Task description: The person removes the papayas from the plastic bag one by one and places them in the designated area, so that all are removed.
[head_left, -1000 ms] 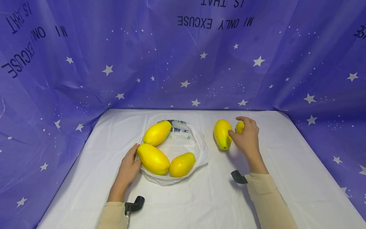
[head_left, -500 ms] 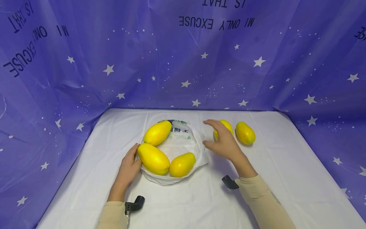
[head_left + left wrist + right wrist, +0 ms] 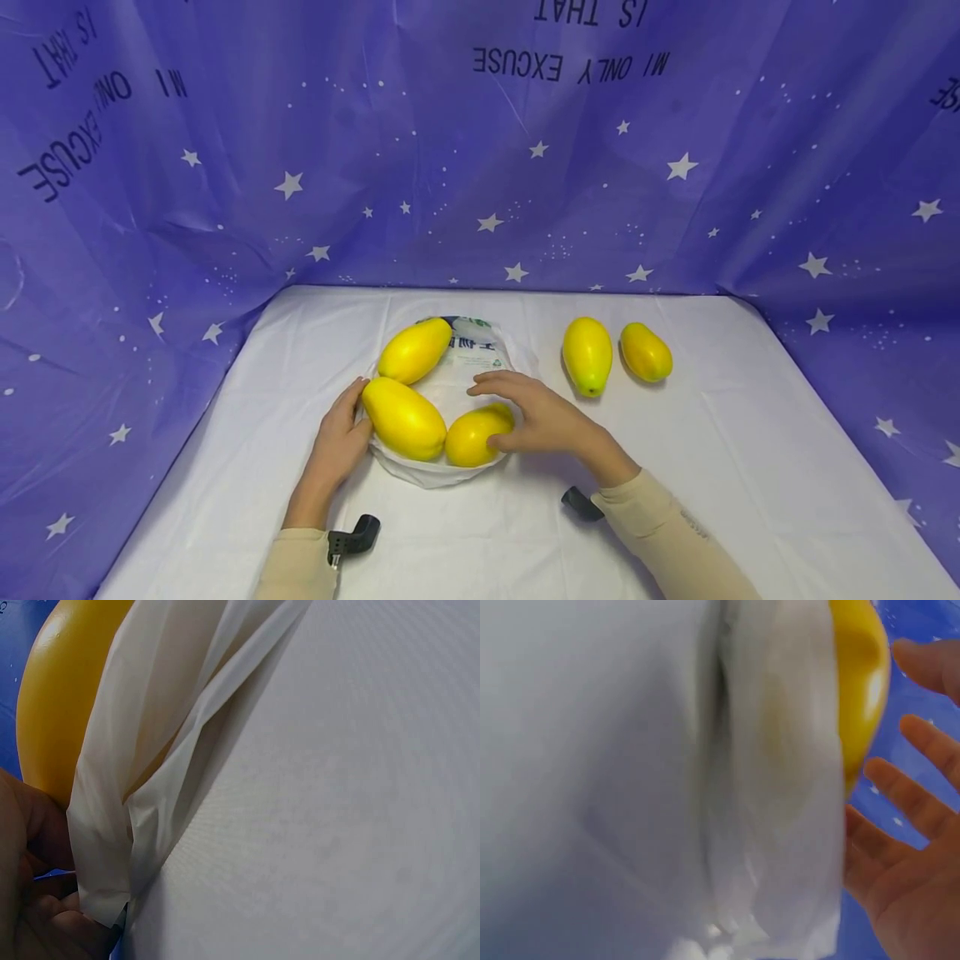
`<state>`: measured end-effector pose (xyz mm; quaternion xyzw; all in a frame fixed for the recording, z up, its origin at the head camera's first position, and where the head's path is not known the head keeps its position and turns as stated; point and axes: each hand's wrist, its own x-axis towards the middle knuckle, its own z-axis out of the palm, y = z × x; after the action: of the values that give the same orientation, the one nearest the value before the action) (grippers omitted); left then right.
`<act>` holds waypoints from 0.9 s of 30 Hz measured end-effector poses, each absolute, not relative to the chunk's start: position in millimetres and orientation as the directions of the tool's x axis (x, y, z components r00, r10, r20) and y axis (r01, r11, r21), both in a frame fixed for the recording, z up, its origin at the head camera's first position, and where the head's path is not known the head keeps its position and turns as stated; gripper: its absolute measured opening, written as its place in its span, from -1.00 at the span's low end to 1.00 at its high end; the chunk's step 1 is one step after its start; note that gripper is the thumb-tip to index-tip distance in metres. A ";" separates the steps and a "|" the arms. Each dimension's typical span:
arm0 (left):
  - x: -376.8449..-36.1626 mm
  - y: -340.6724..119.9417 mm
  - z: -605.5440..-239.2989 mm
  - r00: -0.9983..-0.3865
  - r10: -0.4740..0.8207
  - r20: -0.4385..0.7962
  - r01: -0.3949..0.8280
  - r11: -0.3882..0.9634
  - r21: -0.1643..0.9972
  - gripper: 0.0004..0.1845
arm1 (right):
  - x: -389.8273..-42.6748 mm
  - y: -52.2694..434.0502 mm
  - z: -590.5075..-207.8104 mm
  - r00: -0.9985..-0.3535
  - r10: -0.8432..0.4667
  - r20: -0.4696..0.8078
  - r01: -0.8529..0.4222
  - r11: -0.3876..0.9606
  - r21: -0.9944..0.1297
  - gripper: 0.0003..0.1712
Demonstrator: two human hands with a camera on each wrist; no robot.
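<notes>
A white plastic bag lies open on the table with three yellow mangoes in it: one at the back, one at the front left, one at the front right. My left hand pinches the bag's left rim beside the front-left mango. My right hand hovers over the front-right mango with its fingers spread and straight, next to that mango and the bag's wall. Two more mangoes lie on the table right of the bag.
A white cloth covers the table. A purple curtain with stars closes in the back and both sides. Black camera mounts sit at my left wrist and right wrist.
My right hand has left the two mangoes on the right and swept left to hang over the front-right mango in the bag. The left hand has stayed at the bag's rim.
</notes>
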<state>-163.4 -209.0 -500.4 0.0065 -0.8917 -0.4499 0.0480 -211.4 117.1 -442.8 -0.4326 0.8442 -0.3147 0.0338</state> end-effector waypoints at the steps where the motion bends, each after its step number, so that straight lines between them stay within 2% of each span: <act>1: -163.4 -208.8 -500.2 -0.995 -0.053 0.081 0.034 0.594 0.804 -0.37 | -210.1 115.4 -444.5 -0.619 -0.760 0.198 -0.708 0.431 -0.559 -0.26; 13: -162.7 -209.4 -500.3 -0.995 -0.054 0.079 0.032 0.596 0.802 -0.37 | -202.0 110.1 -456.9 -0.608 -0.778 0.160 -0.717 0.450 -0.532 -0.28; 27: -161.7 -208.3 -499.7 -0.995 -0.060 0.078 0.026 0.602 0.798 -0.36 | -199.7 112.5 -461.8 -0.590 -0.781 0.206 -0.755 0.443 -0.484 -0.23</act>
<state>-161.7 -208.3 -499.7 0.0096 -0.8936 -0.4461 0.0482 -199.7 112.5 -461.8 -0.4523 0.8490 -0.2722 0.0237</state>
